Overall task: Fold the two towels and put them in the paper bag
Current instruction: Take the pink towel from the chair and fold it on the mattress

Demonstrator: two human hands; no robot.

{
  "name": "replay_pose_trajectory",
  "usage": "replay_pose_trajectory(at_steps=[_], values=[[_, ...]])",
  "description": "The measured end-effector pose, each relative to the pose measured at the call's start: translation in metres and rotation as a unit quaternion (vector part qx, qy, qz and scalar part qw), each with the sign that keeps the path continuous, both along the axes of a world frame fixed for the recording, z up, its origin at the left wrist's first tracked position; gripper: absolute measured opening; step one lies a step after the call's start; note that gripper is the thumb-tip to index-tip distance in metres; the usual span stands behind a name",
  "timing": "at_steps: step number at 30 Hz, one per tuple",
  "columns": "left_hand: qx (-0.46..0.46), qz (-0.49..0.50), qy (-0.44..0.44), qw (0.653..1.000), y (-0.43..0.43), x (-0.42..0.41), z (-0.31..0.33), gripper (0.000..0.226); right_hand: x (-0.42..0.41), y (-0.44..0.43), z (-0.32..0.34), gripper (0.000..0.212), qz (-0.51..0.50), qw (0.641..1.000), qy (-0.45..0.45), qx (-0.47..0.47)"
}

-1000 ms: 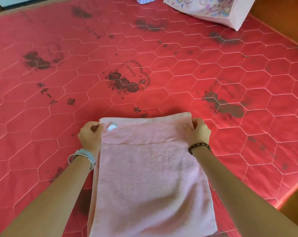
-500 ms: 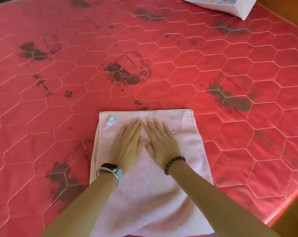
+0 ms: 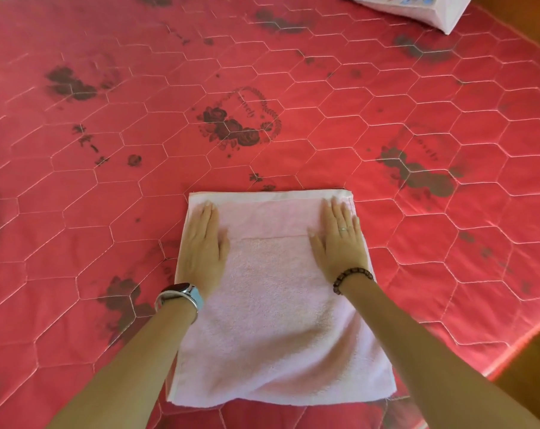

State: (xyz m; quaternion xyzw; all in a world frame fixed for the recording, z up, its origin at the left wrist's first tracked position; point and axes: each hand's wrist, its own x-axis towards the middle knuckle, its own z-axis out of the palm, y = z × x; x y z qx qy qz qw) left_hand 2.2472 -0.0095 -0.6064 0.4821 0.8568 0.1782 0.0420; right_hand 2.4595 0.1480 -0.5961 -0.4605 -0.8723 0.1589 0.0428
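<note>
1. Quilted cover (image 3: pixel 76 243): red, stitched in hexagons and printed with dark roses. It spreads to the left of the left hand, beyond both hands and to the right of the right hand.
2. Watch (image 3: pixel 182 294): dark face, pale blue strap. It sits on the left wrist, just behind the left hand.
3. Left hand (image 3: pixel 205 243): palm down, fingers straight and held together, thumb lying alongside. It presses flat on the towel's left side, with the fingertips just short of the far hem.
4. Towel (image 3: pixel 271 305): pink terry, folded into a rectangle. It lies flat on the cover beneath both hands and reaches back under the forearms toward the person. A smooth hem band runs between the two sets of fingertips, and the fluffy pile fills the gap between the palms.
5. Right hand (image 3: pixel 339 246): palm down, fingers straight and close together, thumb angled slightly toward the left hand. It presses flat on the towel's right side, with the little finger just inside the right edge.
6. Ring (image 3: pixel 343 228): thin and silver-coloured, on a finger of the right hand.
7. Bead bracelet (image 3: pixel 352 275): dark beads round the right wrist, just behind the right hand.
8. Paper bag (image 3: pixel 417 7): pale with a coloured print. It is well beyond the right hand and off to its right, cut off by the top of the view and well apart from the towel.
9. Wooden floor (image 3: pixel 534 366): brown, to the right of the right forearm, past the cover's edge.
</note>
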Motion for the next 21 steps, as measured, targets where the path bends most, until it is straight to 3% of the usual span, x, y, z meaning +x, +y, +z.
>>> replay_pose_trajectory(at_steps=[3,6,11,15,21], values=[[0.073,0.134,-0.104,0.983,-0.018,0.006,0.010,0.048,0.016,-0.012,0.012,0.061,-0.083,0.988,0.121,-0.051],[0.088,0.210,-0.118,0.967,-0.038,0.010,0.012,0.028,0.033,-0.026,0.022,0.051,-0.186,0.962,0.187,-0.068],[0.107,0.285,-0.195,0.932,-0.053,0.012,0.015,0.013,0.052,-0.031,0.026,0.035,-0.316,0.919,0.223,-0.074],[0.121,0.300,-0.228,0.919,-0.058,0.016,0.021,0.016,0.053,-0.041,0.026,0.028,-0.363,0.886,0.245,-0.153],[0.159,0.329,-0.253,0.896,-0.057,0.014,0.038,0.016,0.054,-0.042,0.027,0.022,-0.364,0.893,0.235,-0.122]])
